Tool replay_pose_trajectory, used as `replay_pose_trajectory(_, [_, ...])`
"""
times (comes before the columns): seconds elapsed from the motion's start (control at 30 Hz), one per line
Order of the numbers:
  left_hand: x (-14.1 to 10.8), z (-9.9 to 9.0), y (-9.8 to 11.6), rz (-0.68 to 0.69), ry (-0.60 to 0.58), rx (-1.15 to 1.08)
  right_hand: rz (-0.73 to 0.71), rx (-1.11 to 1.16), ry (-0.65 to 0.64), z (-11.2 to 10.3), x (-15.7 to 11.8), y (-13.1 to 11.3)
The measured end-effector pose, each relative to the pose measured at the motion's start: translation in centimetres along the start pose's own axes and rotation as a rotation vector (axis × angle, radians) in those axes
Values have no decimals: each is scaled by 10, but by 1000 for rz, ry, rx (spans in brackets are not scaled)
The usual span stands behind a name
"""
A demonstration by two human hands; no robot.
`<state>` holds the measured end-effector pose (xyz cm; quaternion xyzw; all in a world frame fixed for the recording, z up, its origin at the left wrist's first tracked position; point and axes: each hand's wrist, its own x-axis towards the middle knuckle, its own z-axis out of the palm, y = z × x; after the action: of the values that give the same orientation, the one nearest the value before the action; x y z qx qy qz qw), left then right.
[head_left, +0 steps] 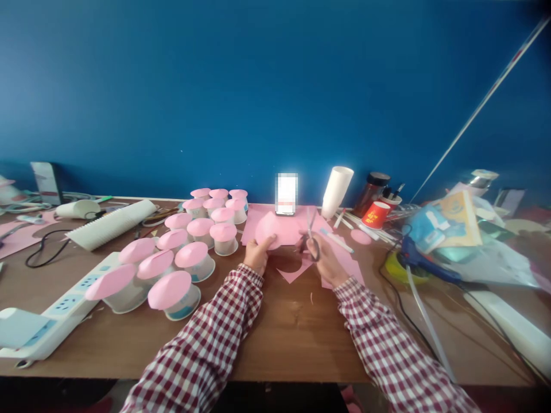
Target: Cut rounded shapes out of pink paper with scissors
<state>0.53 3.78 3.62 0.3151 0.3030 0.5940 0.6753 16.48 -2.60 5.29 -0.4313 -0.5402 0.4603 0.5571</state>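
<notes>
Between thumb and fingers, my left hand (257, 256) pinches a rounded piece of pink paper (270, 229). Scissors (310, 229) are in my right hand (329, 258), their blades pointing up and away from me; the fingers close round the handles. Under and behind both hands lie larger pink paper sheets (253, 221). A pointed pink offcut (290, 274) rests on the table just below the hands. To the left stand several upturned paper cups topped with pink paper cones (174, 287), grouped in rough rows.
A phone (286, 195) leans upright at the back. White stacked cups (338, 192), a red cup (376, 215) and a dark jar (372, 192) stand right of it. A blue glue gun (430, 264) with cords lies at right. On the left are a power strip (71, 310) and a cup stack (114, 223).
</notes>
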Motion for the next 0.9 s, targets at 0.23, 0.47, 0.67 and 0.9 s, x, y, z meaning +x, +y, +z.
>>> replay_pose_trajectory(0.23, [2, -1, 1, -100, 39, -8, 45, -191, 15, 1, 2, 2])
replay_pose_trajectory(0.47, [-1, -2, -3, -143, 23, 56, -194, -463, 175, 1, -1, 4])
replay_pose_trajectory(0.67, [1, -2, -5, -149, 66, 83, -249, -527, 152, 11, -4, 0])
replay_pose_trajectory(0.9, [3, -4, -5, -155, 58, 2, -232, -578, 152, 10, -2, 15])
